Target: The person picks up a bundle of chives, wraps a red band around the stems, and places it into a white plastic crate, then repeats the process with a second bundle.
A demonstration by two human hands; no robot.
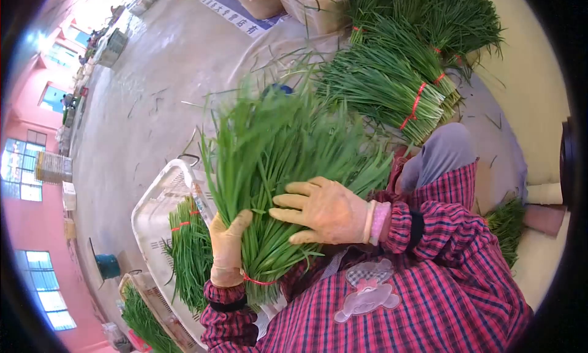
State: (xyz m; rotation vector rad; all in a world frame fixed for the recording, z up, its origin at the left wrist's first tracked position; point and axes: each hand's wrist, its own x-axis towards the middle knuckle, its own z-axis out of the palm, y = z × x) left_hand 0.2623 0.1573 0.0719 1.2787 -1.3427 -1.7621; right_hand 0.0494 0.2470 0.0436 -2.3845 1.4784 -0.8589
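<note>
A large bunch of green chives point(288, 144) leans across my lap, its leaves fanned up and away from me. A red tie point(260, 282) circles it low down, near the stem ends. My left hand point(228, 249), in a pale rubber glove, is wrapped around the bunch's left side with the thumb in front. My right hand point(331, 212), gloved too, lies on the front of the leaves with its fingers spread. Left of the bunch, a white plastic basket point(153, 209) holds a red-tied chive bundle point(190, 255).
Several red-tied chive bundles point(392, 89) lie at the upper right. Beyond them stands a white tub point(312, 10). A second basket point(162, 307) with greens is at lower left, near a teal bucket point(108, 266). Loose leaves are scattered over the concrete floor point(165, 77).
</note>
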